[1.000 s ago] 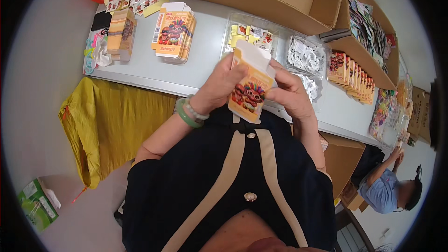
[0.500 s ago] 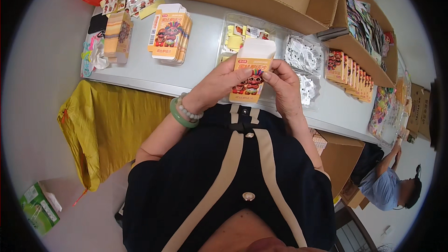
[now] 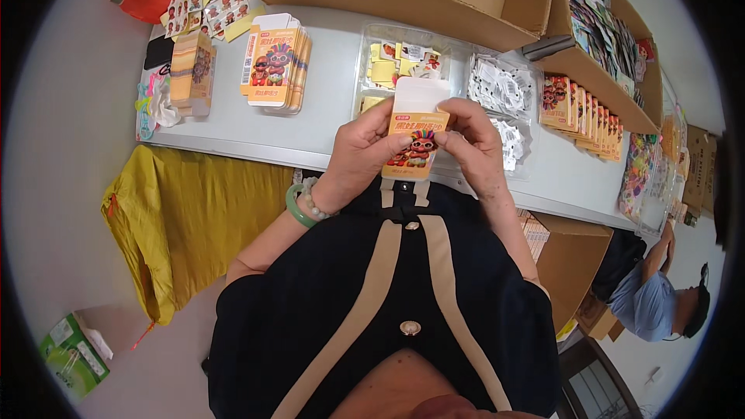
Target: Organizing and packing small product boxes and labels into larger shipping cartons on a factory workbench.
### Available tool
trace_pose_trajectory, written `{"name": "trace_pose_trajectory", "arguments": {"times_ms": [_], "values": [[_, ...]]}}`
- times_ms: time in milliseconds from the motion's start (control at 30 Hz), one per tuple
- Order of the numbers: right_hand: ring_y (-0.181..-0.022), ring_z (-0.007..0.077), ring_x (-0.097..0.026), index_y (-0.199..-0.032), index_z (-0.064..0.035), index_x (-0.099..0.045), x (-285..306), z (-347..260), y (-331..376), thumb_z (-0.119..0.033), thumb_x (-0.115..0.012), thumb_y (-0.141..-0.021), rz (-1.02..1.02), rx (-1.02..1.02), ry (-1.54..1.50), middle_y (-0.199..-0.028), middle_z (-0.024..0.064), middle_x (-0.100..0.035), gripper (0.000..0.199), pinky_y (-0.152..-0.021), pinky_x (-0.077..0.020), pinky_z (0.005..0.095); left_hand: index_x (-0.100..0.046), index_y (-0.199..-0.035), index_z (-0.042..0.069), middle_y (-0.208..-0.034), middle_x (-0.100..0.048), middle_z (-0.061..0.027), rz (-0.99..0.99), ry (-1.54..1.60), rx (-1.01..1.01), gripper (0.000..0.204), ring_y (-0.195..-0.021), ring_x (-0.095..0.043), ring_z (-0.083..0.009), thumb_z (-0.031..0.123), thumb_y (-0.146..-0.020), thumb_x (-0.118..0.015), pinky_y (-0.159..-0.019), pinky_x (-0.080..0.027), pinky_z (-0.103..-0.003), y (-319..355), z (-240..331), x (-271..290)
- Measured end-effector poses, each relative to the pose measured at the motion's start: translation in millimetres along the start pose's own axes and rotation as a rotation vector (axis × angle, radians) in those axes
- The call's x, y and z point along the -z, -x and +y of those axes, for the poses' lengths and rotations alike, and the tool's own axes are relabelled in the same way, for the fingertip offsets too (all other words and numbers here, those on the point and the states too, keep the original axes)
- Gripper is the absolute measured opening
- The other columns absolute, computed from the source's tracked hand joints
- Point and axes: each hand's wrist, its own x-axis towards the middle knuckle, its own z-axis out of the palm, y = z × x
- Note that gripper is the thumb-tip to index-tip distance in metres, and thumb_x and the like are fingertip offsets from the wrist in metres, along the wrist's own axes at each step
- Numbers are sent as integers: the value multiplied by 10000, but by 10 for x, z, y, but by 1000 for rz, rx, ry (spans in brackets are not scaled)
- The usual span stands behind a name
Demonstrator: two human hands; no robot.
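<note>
In front of my waist, by the table edge, I hold a small orange card box (image 3: pixel 408 169) with cartoon figures on its front. Its white top flap stands up, raised. My left hand (image 3: pixel 358 147) grips the left side, thumb across the front. My right hand (image 3: pixel 476 147) pinches the right edge between thumb and fingers. Behind the box lies a clear plastic tray (image 3: pixel 362 70) of small yellow and printed sticker pieces. Beside it, another clear tray holds black-and-white printed slips (image 3: pixel 500 85).
Stacked flat orange boxes (image 3: pixel 272 66) and an upright bundle (image 3: pixel 190 77) sit at left. Filled orange boxes (image 3: pixel 574 112) stand in a row at right. Large cardboard cartons (image 3: pixel 403 0) line the back. A co-worker in a blue shirt (image 3: pixel 644 302) is at far right.
The held box has come slightly lower, toward my body. My right fingers have shifted a little at its right edge. Both hands still hold it.
</note>
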Motion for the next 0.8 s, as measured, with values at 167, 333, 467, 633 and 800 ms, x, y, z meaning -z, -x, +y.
{"name": "trace_pose_trajectory", "arguments": {"times_ms": [167, 333, 467, 633, 800], "values": [[-897, 123, -531, -1008, -24, -559, 89, -62, -2, 1, -631, -758, -93, -41, -34, -948, 20, -537, 262, -805, -429, 242, -350, -1318, -6, -1055, -604, -99, 22, 33, -54, 525, -942, -576, -109, -11, -855, -596, -819, -473, -224, 50, 17, -73], [-853, 115, -515, -938, -19, -570, 121, -147, -16, -13, -632, -745, -106, -44, 68, -913, 22, -535, 203, -780, -414, 235, -515, -1094, -9, -913, -576, -5, -8, -299, -148, 247, -826, -545, -56, 5, -862, -600, -724, -450, -182, 47, -43, 22], [-801, 115, -508, -846, -15, -578, 209, -190, 7, -32, -650, -718, -223, -40, 251, -859, 21, -548, 148, -786, -408, 243, -531, -1042, 1, -949, -565, -22, -198, -184, 171, 172, -876, -536, -53, 16, -878, -583, -749, -448, -189, 16, 109, 121], [-795, 124, -525, -935, -9, -619, 106, -234, 17, -6, -665, -712, -32, -8, 120, -875, 28, -572, 227, -809, -423, 262, -542, -979, 8, -898, -536, 9, -148, -386, 29, 103, -796, -488, -14, 70, -902, -572, -681, -409, -151, 20, 84, 60], [-837, 135, -557, -970, 1, -623, 82, -279, 2, 1, -658, -735, 19, -88, 60, -945, 56, -597, 238, -787, -446, 257, -477, -1065, 7, -937, -566, -32, -146, -204, 35, 180, -853, -543, -52, 28, -900, -547, -722, -455, -188, -21, 34, 12]]}}
